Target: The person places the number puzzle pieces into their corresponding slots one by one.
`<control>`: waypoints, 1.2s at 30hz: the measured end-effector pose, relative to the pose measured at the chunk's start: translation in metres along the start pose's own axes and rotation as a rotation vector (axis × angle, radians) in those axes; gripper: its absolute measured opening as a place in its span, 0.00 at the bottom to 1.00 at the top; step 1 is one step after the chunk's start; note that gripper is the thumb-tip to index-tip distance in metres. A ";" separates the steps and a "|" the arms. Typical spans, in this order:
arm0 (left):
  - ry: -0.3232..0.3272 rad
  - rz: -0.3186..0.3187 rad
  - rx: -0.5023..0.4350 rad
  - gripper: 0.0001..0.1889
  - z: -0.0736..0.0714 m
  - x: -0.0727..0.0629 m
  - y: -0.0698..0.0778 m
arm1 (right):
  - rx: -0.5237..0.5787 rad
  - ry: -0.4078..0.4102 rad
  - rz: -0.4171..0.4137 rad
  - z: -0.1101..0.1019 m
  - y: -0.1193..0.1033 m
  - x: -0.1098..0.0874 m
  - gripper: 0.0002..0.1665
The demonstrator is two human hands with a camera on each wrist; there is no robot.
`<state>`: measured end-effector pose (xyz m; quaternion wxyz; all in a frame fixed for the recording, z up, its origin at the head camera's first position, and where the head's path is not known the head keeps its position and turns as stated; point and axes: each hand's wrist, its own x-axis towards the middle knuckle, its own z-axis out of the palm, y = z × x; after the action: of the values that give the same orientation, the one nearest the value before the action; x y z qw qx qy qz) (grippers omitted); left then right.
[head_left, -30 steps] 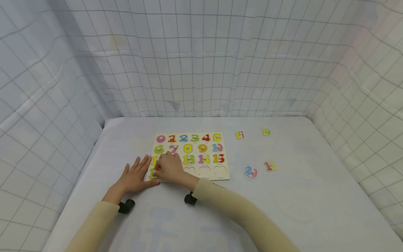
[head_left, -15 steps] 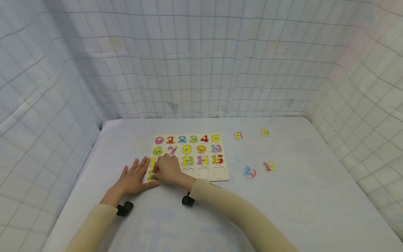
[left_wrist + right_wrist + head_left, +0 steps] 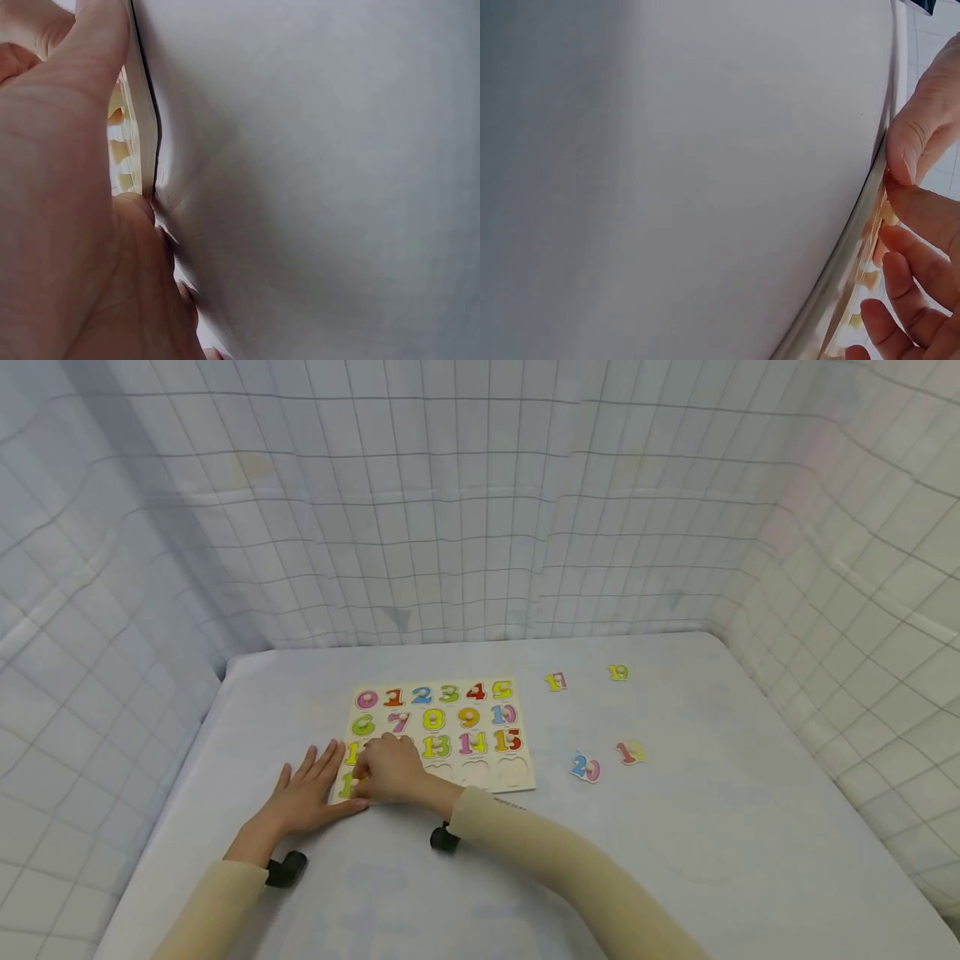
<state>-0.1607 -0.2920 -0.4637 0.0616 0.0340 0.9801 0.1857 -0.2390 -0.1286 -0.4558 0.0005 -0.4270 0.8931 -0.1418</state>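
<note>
A pale number puzzle board (image 3: 487, 785) lies flat on the table, holding knobbed number pieces in its upper rows. My left hand (image 3: 303, 795) rests with straight fingers at its left edge, the thumb by the front left corner. Over the lower left, my right hand (image 3: 392, 770) pinches a number puzzle piece (image 3: 346, 786) sitting at the front row's first slot; only its green left part shows clearly. In the right wrist view, the thumb and index finger of the right hand (image 3: 922, 262) are close to a knob. Whether the piece lies fully flush is hidden.
To the board's right lie loose pieces: a 17 (image 3: 555, 681), a 19 (image 3: 618, 672), an 18 (image 3: 631, 752) and a 20 (image 3: 585, 767). Several bare recesses show in the front row. A white gridded curtain (image 3: 420, 527) surrounds the white table (image 3: 712, 827).
The head view has turned a little, so board, hands and loose pieces appear further left. Both hands keep their places at the board, the right one shifting only slightly.
</note>
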 end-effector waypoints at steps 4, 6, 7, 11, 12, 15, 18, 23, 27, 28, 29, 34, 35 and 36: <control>0.000 -0.005 -0.002 0.57 0.000 -0.001 0.002 | 0.061 0.010 -0.025 -0.012 0.013 -0.003 0.18; 0.004 -0.010 -0.004 0.57 0.001 -0.002 0.002 | 0.103 0.017 -0.021 -0.025 0.026 -0.005 0.19; 0.004 -0.015 0.001 0.57 0.001 -0.002 0.002 | 0.117 0.025 -0.018 -0.032 0.035 -0.006 0.19; 0.013 -0.025 0.011 0.58 0.001 -0.002 -0.001 | 0.197 0.057 0.038 -0.064 0.079 -0.008 0.18; 0.016 -0.026 0.010 0.57 0.000 -0.002 -0.001 | 0.220 0.072 0.058 -0.071 0.093 -0.008 0.18; 0.021 -0.026 -0.002 0.57 -0.001 -0.003 0.000 | 0.302 0.107 0.116 -0.086 0.137 -0.011 0.19; 0.020 -0.027 -0.003 0.58 -0.002 -0.003 0.001 | 0.389 0.135 0.170 -0.094 0.180 -0.017 0.20; 0.019 -0.028 0.006 0.58 0.000 -0.004 0.000 | 0.410 0.180 0.271 -0.094 0.237 -0.032 0.19; 0.017 -0.020 -0.004 0.57 0.003 -0.005 0.000 | 0.371 0.205 0.354 -0.092 0.267 -0.046 0.20; 0.020 -0.019 -0.006 0.57 0.004 -0.005 0.000 | 0.364 0.209 0.369 -0.092 0.273 -0.049 0.20; 0.022 -0.018 -0.006 0.57 0.005 -0.005 0.000 | 0.355 0.209 0.388 -0.092 0.278 -0.053 0.20; 0.030 -0.013 0.000 0.57 0.005 -0.003 0.002 | 0.343 0.215 0.483 -0.091 0.297 -0.068 0.18; 0.030 -0.012 0.001 0.57 0.005 -0.002 0.002 | 0.350 0.216 0.503 -0.090 0.300 -0.070 0.18; 0.031 -0.011 0.002 0.57 0.005 -0.002 0.003 | 0.359 0.219 0.523 -0.090 0.302 -0.072 0.17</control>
<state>-0.1584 -0.2878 -0.4669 0.0476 0.0259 0.9812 0.1851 -0.4348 0.1286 -0.4544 0.0160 -0.1588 0.9278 -0.3372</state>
